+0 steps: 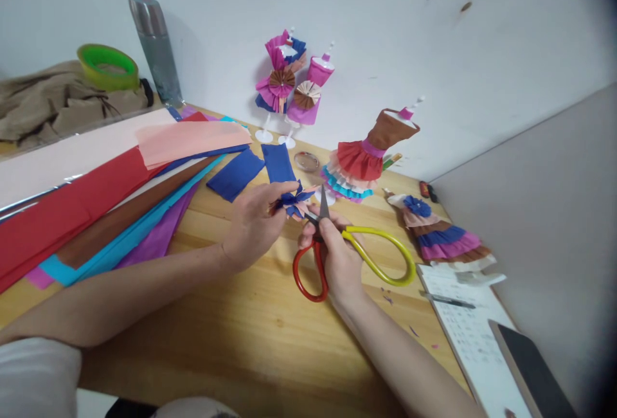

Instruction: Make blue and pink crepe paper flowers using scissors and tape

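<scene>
My left hand [255, 225] pinches a small paper flower [295, 202] with blue and peach petals, held above the wooden table. Its base is hidden behind my fingers. Close by on the right, my right hand [341, 257] is closed around a pair of scissors [380, 257] with one red and one yellow handle loop. The blades stand apart and point up, near the flower's right side. Whether they touch the petals I cannot tell. Behind my hands lie two blue crepe paper pieces [235, 175].
Long crepe paper strips [96, 193] cover the left side. Dress forms in paper outfits [376, 141] stand at the back, near a bottle [157, 48] and a green tape roll [108, 67]. At right lie a paper dress [446, 241], a pen [450, 301] and a phone [533, 370].
</scene>
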Demonstrator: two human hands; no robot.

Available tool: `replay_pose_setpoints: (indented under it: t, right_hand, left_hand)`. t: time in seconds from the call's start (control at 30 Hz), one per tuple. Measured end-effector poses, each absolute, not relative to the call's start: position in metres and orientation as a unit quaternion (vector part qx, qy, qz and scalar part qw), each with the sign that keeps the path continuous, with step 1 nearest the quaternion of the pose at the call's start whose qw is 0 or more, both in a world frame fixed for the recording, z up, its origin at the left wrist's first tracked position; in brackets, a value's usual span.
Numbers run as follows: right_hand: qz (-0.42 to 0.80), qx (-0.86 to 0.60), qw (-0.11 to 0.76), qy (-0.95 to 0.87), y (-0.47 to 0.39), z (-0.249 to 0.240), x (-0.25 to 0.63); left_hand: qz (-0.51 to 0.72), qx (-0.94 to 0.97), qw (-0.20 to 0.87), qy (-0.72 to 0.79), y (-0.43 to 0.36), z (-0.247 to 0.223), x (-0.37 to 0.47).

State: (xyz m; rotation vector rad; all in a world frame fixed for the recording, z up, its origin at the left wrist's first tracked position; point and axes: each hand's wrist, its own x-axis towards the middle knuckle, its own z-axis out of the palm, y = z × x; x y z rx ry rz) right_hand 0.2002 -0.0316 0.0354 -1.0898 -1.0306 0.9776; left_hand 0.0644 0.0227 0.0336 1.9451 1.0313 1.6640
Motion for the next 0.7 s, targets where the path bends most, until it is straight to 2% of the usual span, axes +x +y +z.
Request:
replay_pose_setpoints:
  t: [0.1, 0.2, 0.27, 0.33, 0.43, 0.53, 0.63, 0.7]
  right_hand:
    - [0.266, -0.509, 0.58, -0.578, -0.03, 0.032, 0.205]
    - [0.058, -0.461, 0.506, -0.727, -0.027, 0.028, 0.213]
    - [0.01, -0.429, 0.484, -0.762, -0.026, 0.026, 0.216]
    - [0.057, -0.45, 0.497, -0.74, -0.026, 0.026, 0.214]
    - [0.26, -0.515, 0.557, -0.597, -0.028, 0.029, 0.208]
    - [0.447, -0.496, 0.606, -0.432, -0.027, 0.03, 0.202]
    - [0.499, -0.479, 0.611, -0.386, -0.026, 0.028, 0.201]
    - [0.452, -0.506, 0.591, -0.436, -0.026, 0.026, 0.204]
  left_hand:
    - [0.583, 0.687, 0.203, 0.383, 0.024, 0.031, 0.064]
    - [0.582, 0.681, 0.211, 0.391, 0.025, 0.028, 0.064]
    - [0.585, 0.676, 0.217, 0.393, 0.026, 0.026, 0.065]
    - [0.584, 0.675, 0.222, 0.394, 0.026, 0.025, 0.065]
    - [0.578, 0.679, 0.223, 0.394, 0.026, 0.025, 0.065]
    - [0.577, 0.684, 0.221, 0.387, 0.024, 0.026, 0.064]
    - [0.564, 0.684, 0.234, 0.398, 0.024, 0.026, 0.064]
    - [0.553, 0.681, 0.251, 0.41, 0.024, 0.024, 0.064]
